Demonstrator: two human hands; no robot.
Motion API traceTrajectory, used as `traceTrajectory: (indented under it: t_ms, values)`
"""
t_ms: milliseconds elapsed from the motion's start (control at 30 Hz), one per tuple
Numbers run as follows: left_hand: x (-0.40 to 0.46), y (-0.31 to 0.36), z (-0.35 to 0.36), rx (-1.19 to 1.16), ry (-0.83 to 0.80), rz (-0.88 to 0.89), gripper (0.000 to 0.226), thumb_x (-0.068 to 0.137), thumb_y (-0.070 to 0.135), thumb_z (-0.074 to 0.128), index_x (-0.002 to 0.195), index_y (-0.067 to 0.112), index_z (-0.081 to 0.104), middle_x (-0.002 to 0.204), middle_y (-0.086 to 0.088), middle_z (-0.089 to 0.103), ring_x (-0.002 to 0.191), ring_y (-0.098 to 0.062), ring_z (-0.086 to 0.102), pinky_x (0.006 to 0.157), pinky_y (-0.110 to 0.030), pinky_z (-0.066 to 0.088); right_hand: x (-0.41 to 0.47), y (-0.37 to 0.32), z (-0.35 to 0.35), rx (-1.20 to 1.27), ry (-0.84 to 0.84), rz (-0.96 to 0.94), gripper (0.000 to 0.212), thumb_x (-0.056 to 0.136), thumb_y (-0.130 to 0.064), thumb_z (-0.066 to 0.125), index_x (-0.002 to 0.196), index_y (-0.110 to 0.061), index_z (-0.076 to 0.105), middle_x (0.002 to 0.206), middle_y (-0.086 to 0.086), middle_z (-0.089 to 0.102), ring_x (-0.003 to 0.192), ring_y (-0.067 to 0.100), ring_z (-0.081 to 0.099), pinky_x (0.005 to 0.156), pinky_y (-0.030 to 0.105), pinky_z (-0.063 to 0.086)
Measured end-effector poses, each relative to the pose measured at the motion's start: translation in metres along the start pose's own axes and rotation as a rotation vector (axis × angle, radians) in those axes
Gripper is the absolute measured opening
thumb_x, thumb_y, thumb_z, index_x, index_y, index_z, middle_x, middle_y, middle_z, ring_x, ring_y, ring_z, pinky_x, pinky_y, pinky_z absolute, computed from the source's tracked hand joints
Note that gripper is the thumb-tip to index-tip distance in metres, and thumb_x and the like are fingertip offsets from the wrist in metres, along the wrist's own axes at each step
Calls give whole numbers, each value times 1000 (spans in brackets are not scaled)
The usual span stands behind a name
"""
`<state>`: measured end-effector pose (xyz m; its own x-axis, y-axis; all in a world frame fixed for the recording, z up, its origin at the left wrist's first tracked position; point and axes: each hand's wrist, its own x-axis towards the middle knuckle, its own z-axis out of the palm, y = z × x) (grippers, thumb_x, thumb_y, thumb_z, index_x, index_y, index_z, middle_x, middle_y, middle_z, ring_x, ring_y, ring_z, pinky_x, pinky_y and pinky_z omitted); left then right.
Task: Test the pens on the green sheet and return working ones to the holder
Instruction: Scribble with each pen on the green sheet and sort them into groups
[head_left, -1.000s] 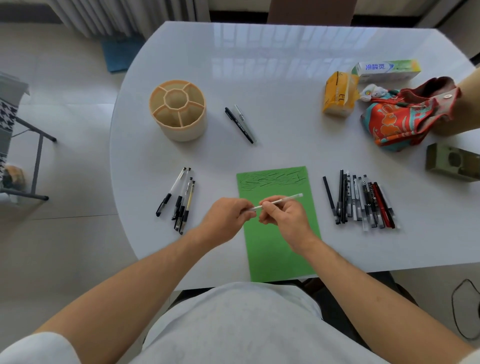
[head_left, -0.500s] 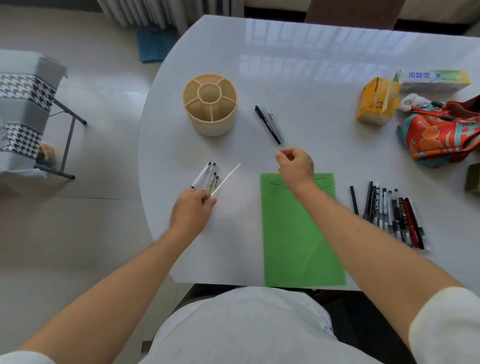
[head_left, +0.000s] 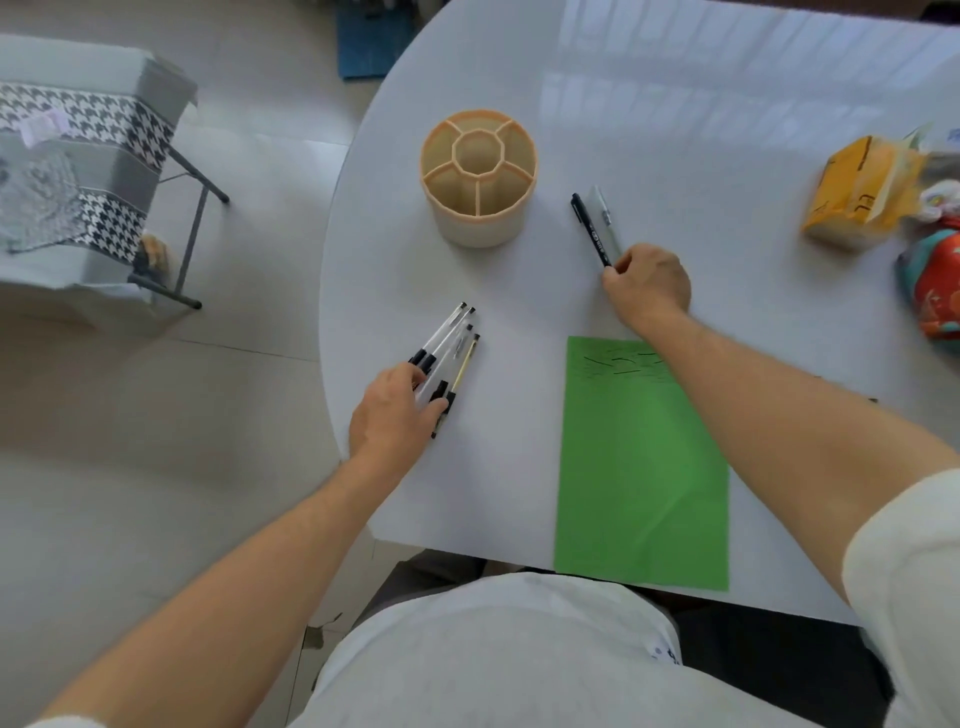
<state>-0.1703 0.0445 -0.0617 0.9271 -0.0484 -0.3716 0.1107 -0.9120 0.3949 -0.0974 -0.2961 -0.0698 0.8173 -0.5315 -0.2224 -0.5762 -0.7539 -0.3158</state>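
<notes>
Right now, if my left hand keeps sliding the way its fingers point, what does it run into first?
The left hand already touches the clear black-capped pens. Past them lies bare white table, then probably the beige round divided pen holder, slightly right of that line.

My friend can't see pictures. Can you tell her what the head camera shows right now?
A person's left hand rests on a bunch of pens while the right hand touches the end of a black pen on a white table. A tan pen holder stands empty behind, and a scribbled green sheet lies in front.
</notes>
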Motion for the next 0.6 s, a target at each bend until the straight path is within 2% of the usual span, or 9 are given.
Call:
traceTrajectory:
  t_ms: [67,133,200,267,367,400,433,500,600]
  values:
    - [0,8,-2,-36,35,69,32,86,38,72,110,25,56,98,10,50,88,-16,55,71,-33,46,-15,5,-8,192,5,19,19,86,-31,62,88,-15,72,85,4,73,83,25,69,76,36,57]
    - [1,20,-3,-88,59,154,28,85,33,72,108,26,58,93,11,49,84,-16,54,71,-35,47,-39,12,-14,510,-20,55,9,84,-24,67,82,-15,70,75,2,74,69,18,73,71,37,62]
    - [4,34,-3,-130,53,237,28,86,32,71,110,27,58,90,12,49,79,-12,52,72,-34,46,-70,23,-20,812,-70,130,4,82,-14,72,85,-12,71,73,8,76,62,21,74,65,39,64]
    - [7,50,-2,-174,8,322,35,88,33,70,120,30,56,97,14,52,76,-8,51,74,-29,44,-104,38,-24,965,-122,171,10,80,-7,75,89,-7,71,75,14,76,62,25,73,63,37,63]
    - [10,75,3,-172,-188,501,49,92,36,65,138,35,47,115,16,53,74,-2,56,78,-24,44,-153,57,-29,1131,-196,212,10,81,-3,76,89,-7,71,77,18,75,61,26,70,60,34,60]
    - [10,83,5,-142,-288,555,48,94,37,62,140,36,47,113,18,55,74,1,57,79,-25,46,-166,62,-31,1196,-204,233,11,80,-4,75,89,-7,70,77,18,74,61,25,69,59,33,59]
    - [10,89,8,-104,-392,599,41,96,36,59,137,37,50,104,22,59,72,3,59,78,-27,50,-178,67,-33,1256,-200,255,11,78,-6,74,88,-7,70,76,18,73,60,24,67,58,31,58]
    - [9,99,16,-39,-565,666,24,98,31,54,121,30,63,81,19,66,67,2,62,73,-33,55,-194,74,-34,1352,-169,305,9,79,-5,71,87,-8,68,73,15,70,59,22,62,56,29,55]
    - [1,112,25,16,-670,725,18,101,30,50,103,23,66,78,11,69,61,-1,63,65,-29,55,-208,76,-32,1430,-142,383,13,91,4,62,89,-7,69,71,12,68,59,21,58,57,27,52]
